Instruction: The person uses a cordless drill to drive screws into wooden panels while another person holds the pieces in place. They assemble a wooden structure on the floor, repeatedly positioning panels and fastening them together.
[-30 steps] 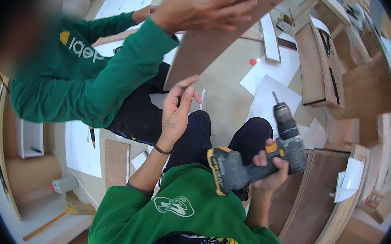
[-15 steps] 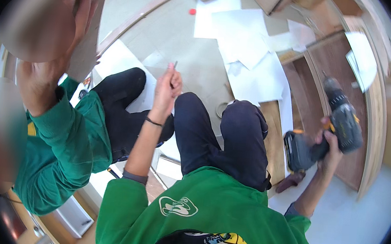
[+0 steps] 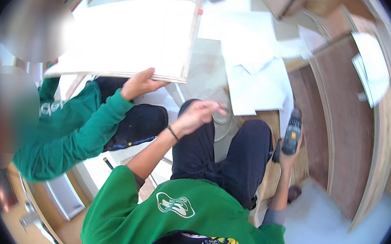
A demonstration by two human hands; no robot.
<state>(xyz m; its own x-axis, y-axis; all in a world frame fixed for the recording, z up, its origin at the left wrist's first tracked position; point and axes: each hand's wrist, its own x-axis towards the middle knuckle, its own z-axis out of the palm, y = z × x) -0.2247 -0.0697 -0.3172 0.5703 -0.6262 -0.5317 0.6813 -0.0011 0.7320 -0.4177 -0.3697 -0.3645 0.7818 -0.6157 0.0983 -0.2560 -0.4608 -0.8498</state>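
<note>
A dark cordless drill points away from me beside my right knee, its chuck at the far end. My right hand is closed round it from below. Over my left knee, my left hand is partly smeared by motion. Its fingers look pinched together, and whatever they hold is too small to make out. To my left, a co-worker in a green sleeve grips the near edge of a large white board with one hand. That board is tilted up, its right corner not far from my left hand.
White sheets lie on the floor ahead of my knees. A roll of tape lies between them. Brown wooden panels form a long frame on my right. An open drawer-like box stands behind the co-worker at lower left.
The co-worker has brought a white board up into view. My left hand has moved right and nearer. My right hand has swung the drill inward, turning it to point away from me.
</note>
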